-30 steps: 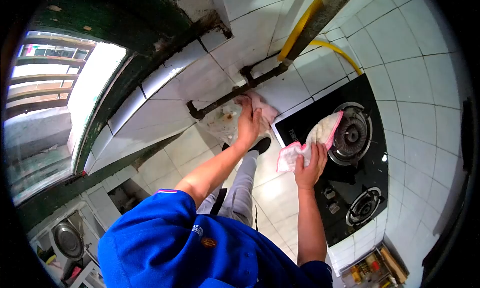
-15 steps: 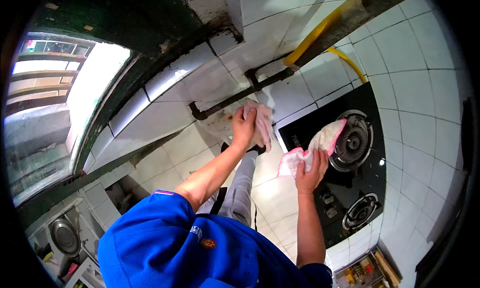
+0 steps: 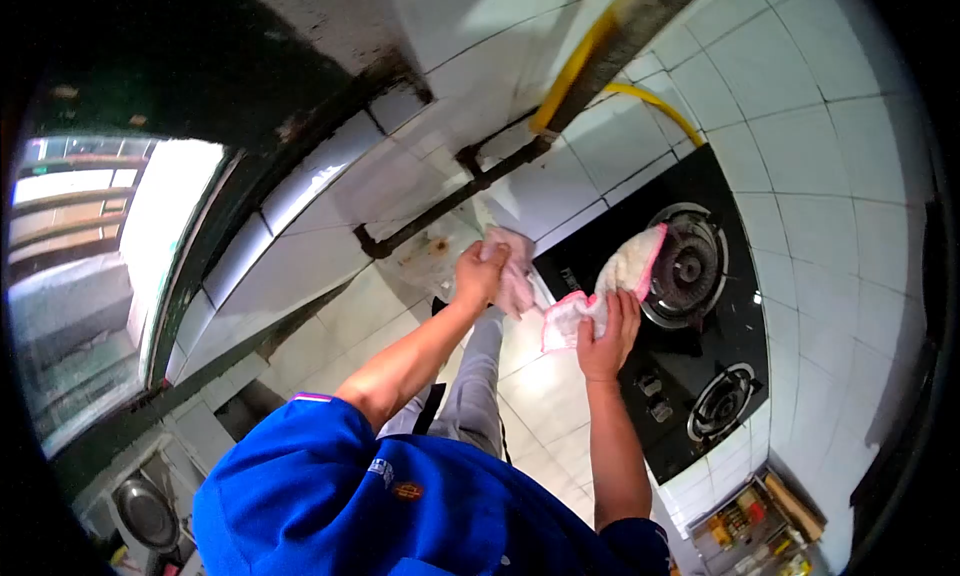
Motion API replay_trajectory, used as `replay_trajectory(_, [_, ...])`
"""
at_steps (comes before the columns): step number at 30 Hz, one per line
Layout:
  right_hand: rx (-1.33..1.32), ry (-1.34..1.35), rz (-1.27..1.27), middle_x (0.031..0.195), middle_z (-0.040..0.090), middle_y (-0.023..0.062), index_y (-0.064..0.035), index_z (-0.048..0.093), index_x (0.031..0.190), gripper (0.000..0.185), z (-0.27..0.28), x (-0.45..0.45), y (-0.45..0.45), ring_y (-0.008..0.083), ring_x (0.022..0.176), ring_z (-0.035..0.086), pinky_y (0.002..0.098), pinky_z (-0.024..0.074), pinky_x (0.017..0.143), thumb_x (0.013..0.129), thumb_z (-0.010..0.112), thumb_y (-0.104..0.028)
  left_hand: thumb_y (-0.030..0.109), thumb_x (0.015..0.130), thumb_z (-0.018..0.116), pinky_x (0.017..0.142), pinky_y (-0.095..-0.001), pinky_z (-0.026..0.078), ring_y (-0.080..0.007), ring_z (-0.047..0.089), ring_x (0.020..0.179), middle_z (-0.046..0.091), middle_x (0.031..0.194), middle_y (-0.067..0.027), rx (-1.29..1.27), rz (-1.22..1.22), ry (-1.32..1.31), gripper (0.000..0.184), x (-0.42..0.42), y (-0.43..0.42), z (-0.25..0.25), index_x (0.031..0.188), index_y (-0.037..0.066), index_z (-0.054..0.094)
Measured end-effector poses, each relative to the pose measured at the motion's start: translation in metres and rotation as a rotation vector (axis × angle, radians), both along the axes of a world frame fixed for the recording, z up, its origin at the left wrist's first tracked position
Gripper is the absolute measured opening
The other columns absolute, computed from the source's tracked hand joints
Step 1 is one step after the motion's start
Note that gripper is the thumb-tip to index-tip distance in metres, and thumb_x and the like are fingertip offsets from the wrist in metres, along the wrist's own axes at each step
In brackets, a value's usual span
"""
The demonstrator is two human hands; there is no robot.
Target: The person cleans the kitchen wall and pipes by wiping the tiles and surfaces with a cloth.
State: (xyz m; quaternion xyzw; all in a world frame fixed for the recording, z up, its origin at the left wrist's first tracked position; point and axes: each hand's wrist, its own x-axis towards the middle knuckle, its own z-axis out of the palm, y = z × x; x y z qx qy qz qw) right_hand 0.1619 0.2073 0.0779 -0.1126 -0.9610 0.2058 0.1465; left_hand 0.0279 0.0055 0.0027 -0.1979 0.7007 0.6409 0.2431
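Note:
My left hand (image 3: 480,274) is closed, its fingers pinching a pale pink cloth (image 3: 515,276) that hangs down in folds. My right hand (image 3: 608,338) grips a white cloth with a pink edge (image 3: 632,261). Part of this second cloth droops left of the hand, and its upper end reaches over the near side of the round gas burner (image 3: 688,266). Beneath it lies the black glass gas stove (image 3: 585,241). A small gap separates the two cloths, or they barely touch near the stove's left corner; I cannot tell which.
A second burner (image 3: 720,403) and the knobs (image 3: 655,396) are at the stove's near end. A dark pipe (image 3: 450,201) and a yellow hose (image 3: 655,101) run along the tiled wall. The window (image 3: 90,266) is at left, a metal pan (image 3: 147,513) lower left, a rack of small items (image 3: 745,526) lower right.
The view has tilted and shifted slightly, so the stove and pipe sit a little further left. Both hands keep their cloths, with little movement relative to the stove.

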Motion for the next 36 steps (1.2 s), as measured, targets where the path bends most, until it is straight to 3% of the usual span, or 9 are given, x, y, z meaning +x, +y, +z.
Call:
replay_trajectory(2, [-0.010, -0.017, -0.002, 0.134, 0.052, 0.0203, -0.0023, 0.054, 0.129, 0.052, 0.000, 0.000, 0.001, 0.0436, 0.129, 0.046, 0.0530, 0.0371, 0.108, 0.083, 0.064, -0.024, 0.026, 0.090, 0.070, 0.072, -0.0309, 0.051, -0.0148, 0.061, 0.080, 0.069, 0.089, -0.0080, 0.140, 0.130, 0.013, 0.032, -0.009, -0.001, 0.025, 0.105, -0.001, 0.065])
replay_trajectory(8, [-0.041, -0.025, -0.014, 0.133, 0.053, 0.0194, -0.0032, 0.056, 0.128, 0.055, 0.004, -0.001, 0.001, 0.0428, 0.129, 0.046, 0.0523, 0.0355, 0.109, 0.078, 0.067, -0.023, 0.021, 0.092, 0.067, 0.075, -0.0291, 0.049, -0.0127, 0.057, 0.084, 0.067, 0.096, -0.0077, 0.253, -0.212, 0.302, 0.029, -0.077, 0.045, 0.069, 0.109, -0.002, 0.063])
replay_trajectory(14, [-0.075, -0.038, -0.019, 0.134, 0.052, 0.0178, -0.0070, 0.055, 0.130, 0.057, 0.004, 0.003, 0.003, 0.0420, 0.128, 0.045, 0.0532, 0.0363, 0.108, 0.077, 0.069, -0.023, 0.014, 0.089, 0.065, 0.085, -0.0367, 0.048, -0.0283, 0.063, 0.098, 0.065, 0.107, -0.0169, 0.216, -0.417, 0.763, 0.032, -0.130, 0.138, 0.061, 0.116, -0.003, 0.059])
replay_trajectory(16, [-0.097, -0.033, -0.015, 0.134, 0.052, 0.0178, -0.0072, 0.055, 0.130, 0.057, 0.004, 0.002, 0.004, 0.0420, 0.127, 0.046, 0.0537, 0.0366, 0.107, 0.077, 0.070, -0.023, 0.013, 0.088, 0.063, 0.087, -0.0411, 0.049, -0.0410, 0.060, 0.102, 0.063, 0.112, -0.0223, 0.111, -0.536, 0.968, 0.036, -0.145, 0.166, 0.061, 0.121, -0.001, 0.057])
replay_trajectory(21, [-0.164, -0.042, -0.002, 0.132, 0.053, 0.0203, -0.0029, 0.058, 0.123, 0.051, 0.005, 0.002, 0.006, 0.0454, 0.126, 0.047, 0.0564, 0.0377, 0.105, 0.081, 0.069, -0.029, 0.014, 0.084, 0.068, 0.101, -0.0498, 0.043, -0.0415, 0.055, 0.117, 0.056, 0.132, -0.0207, -0.133, -0.930, 1.051, 0.055, -0.176, 0.220, 0.020, 0.134, 0.001, 0.051])
replay_trajectory(23, [-0.153, -0.023, 0.002, 0.133, 0.053, 0.0205, -0.0040, 0.057, 0.125, 0.053, 0.004, 0.004, 0.007, 0.0456, 0.126, 0.047, 0.0569, 0.0375, 0.105, 0.081, 0.070, -0.031, 0.015, 0.085, 0.065, 0.106, -0.0558, 0.036, -0.0457, 0.040, 0.133, 0.041, 0.149, -0.0187, -0.643, -1.142, 1.246, 0.058, -0.178, 0.232, -0.006, 0.139, 0.005, 0.048])
replay_trajectory(24, [-0.145, -0.015, 0.012, 0.133, 0.052, 0.0205, -0.0054, 0.056, 0.127, 0.056, 0.003, 0.004, 0.007, 0.0453, 0.127, 0.046, 0.0574, 0.0378, 0.105, 0.081, 0.070, -0.033, 0.017, 0.086, 0.060, 0.111, -0.0601, 0.029, -0.0500, 0.026, 0.140, 0.027, 0.157, -0.0170, -0.654, -1.252, 1.170, 0.060, -0.181, 0.236, -0.014, 0.144, 0.008, 0.045])
replay_trajectory(28, [-0.150, -0.032, 0.032, 0.134, 0.051, 0.0196, -0.0077, 0.055, 0.130, 0.058, -0.001, 0.007, 0.011, 0.0439, 0.127, 0.046, 0.0582, 0.0384, 0.104, 0.080, 0.070, -0.033, 0.021, 0.087, 0.059, 0.114, -0.0587, 0.027, -0.0508, 0.028, 0.140, 0.030, 0.154, -0.0207, -0.750, -1.114, 1.395, 0.060, -0.189, 0.264, -0.031, 0.144, 0.008, 0.044])
replay_trajectory(36, [-0.206, -0.030, 0.034, 0.133, 0.051, 0.0188, -0.0093, 0.056, 0.129, 0.055, -0.001, 0.009, 0.012, 0.0425, 0.123, 0.048, 0.0559, 0.0377, 0.105, 0.080, 0.070, -0.031, 0.023, 0.084, 0.065, 0.113, -0.0519, 0.033, -0.0434, 0.039, 0.134, 0.042, 0.147, -0.0172, -0.588, -0.965, 1.334, 0.057, -0.196, 0.266, -0.021, 0.137, 0.008, 0.051])
